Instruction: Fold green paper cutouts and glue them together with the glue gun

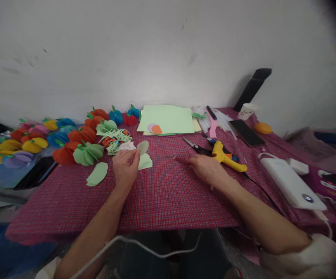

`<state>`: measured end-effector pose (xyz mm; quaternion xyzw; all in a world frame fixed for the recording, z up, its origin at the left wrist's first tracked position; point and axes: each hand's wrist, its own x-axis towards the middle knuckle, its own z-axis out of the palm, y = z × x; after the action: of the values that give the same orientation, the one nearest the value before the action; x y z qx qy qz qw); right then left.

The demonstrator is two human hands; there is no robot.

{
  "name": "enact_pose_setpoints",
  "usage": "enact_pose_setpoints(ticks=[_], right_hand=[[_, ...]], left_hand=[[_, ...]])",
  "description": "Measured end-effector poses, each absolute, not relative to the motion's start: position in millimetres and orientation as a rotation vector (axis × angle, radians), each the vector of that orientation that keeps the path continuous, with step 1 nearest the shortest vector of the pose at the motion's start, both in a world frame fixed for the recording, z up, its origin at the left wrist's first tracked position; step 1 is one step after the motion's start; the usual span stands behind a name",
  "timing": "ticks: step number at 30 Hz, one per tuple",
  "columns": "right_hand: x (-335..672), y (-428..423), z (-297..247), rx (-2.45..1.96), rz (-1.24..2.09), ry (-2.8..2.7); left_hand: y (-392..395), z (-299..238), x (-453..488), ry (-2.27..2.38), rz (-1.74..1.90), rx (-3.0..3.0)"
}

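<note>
My left hand [125,166] is closed in a pinch on a pale green paper cutout [142,147], held just above the red checked tablecloth [162,190]. More light green cutouts lie beside it: one under the hand [145,162] and a stack to the left [97,174]. My right hand [204,166] lies low on the cloth with fingers stretched toward a small white scrap [174,157]. It rests just left of a yellow glue gun [226,157] and below the scissors [198,147].
Coloured folded-paper fruits [60,141] crowd the left of the table, with paper scraps [115,139]. Green paper sheets [168,119] lie at the back. To the right are a phone [246,132], paper cup [246,111], orange ball [262,128] and white power bank [290,182].
</note>
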<state>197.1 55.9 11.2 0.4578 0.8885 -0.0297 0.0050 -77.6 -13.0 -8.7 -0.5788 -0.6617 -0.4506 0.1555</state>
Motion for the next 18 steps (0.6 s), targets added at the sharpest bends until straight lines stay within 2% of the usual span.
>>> enact_pose_setpoints(ticks=[2,3,6,8,10,13,14,18], right_hand=[[197.5,55.6,12.4,1.703,0.045,2.707],[197.5,54.5,13.1,1.69,0.021,2.761],[194.5,46.8,14.1,1.062,-0.339,3.058],[191.9,42.5,13.7,0.667,-0.462,3.083],[191.9,43.5,13.1,0.8,-0.338,2.998],[196.9,51.4,13.2,1.445,-0.005,2.758],[198.2,53.4,13.5,1.541,0.038,2.727],[194.9,52.9,13.6,1.154,-0.167,2.903]], left_hand=[[-13.2,-8.4,-77.7,-1.882,-1.288,-1.641],[-13.4,-8.1,-77.5,-1.877,-1.283,-1.638],[-14.3,-7.2,-76.1,-1.874,-1.244,-1.66],[-14.8,-6.8,-75.1,-1.872,-1.226,-1.67],[-15.0,-6.4,-74.1,-1.868,-1.22,-1.667],[-14.6,-5.7,-72.6,-1.849,-1.218,-1.666],[-14.4,-5.5,-72.2,-1.841,-1.217,-1.675],[-14.7,-5.2,-71.6,-1.835,-1.206,-1.702]])
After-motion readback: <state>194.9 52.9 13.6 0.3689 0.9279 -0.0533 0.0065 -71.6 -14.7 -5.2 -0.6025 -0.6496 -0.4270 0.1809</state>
